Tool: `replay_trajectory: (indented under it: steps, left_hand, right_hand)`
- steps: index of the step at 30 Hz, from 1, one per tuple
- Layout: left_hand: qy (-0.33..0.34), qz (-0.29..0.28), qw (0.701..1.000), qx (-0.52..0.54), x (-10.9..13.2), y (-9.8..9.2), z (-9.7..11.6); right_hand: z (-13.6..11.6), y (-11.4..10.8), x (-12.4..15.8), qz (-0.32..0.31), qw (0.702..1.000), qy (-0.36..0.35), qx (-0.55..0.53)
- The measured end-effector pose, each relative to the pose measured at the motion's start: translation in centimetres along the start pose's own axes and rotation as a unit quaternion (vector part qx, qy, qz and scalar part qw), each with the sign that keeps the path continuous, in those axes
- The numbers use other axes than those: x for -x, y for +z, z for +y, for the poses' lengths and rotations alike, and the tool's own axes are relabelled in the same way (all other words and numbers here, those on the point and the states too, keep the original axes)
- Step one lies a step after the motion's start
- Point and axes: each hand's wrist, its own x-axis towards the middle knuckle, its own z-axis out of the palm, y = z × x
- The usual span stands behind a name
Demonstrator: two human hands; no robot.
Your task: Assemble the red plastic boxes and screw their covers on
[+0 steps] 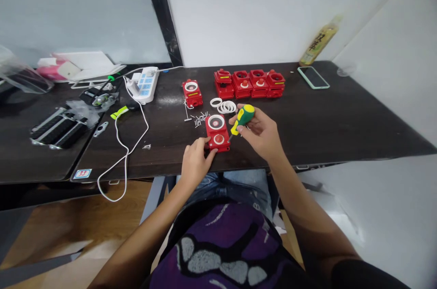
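Observation:
A red box (213, 133) with a white ring and a round red button lies in front of me at the table's near side. My left hand (197, 160) grips its lower left corner, thumb along the front edge. In my right hand (261, 134) is a screwdriver (243, 118) with a green and yellow handle. It slants down to the left, its tip at the box's right edge by the button. Beyond the box lie several loose screws (202, 119) and white rings (226, 107). Another red box (192, 92) with a white ring stands farther back.
Several red boxes (250, 83) form a row at the back. A phone (313, 77) and a bottle (319, 45) are back right. On the left are a power strip (147, 85), a looping white cable (127, 149), a yellow-green tool (119, 112) and black metal-framed parts (58, 128).

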Motion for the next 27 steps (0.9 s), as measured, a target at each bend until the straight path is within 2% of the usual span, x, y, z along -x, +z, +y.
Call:
replay_trajectory:
  steps: [7,10,14,18,23,27]
  left_hand:
    - [-0.004,-0.006,1.000,-0.001,0.0,0.0,0.0]
    - [-0.003,-0.007,1.000,-0.002,0.0,0.0,0.0]
    - [-0.006,-0.009,1.000,-0.002,0.0,-0.1,0.0]
    - [-0.008,-0.009,1.000,-0.003,-0.1,-0.2,0.2]
    - [-0.004,-0.006,1.000,-0.001,-0.1,-0.2,0.2]
    - [-0.003,-0.006,1.000,0.002,0.0,-0.1,0.1]
  right_hand:
    - [1.1,0.4,-0.2,0.042,0.998,0.007,0.054]
    - [1.1,0.1,-0.4,0.028,0.998,0.004,0.058]
    - [0.6,-0.5,-0.3,0.001,1.000,0.022,0.000]
    - [0.2,-0.3,0.0,-0.032,0.999,0.030,-0.009]
    - [0.8,0.4,-0.2,0.010,1.000,0.017,0.024]
    - [1.1,0.0,-0.5,0.030,0.998,0.021,0.045]
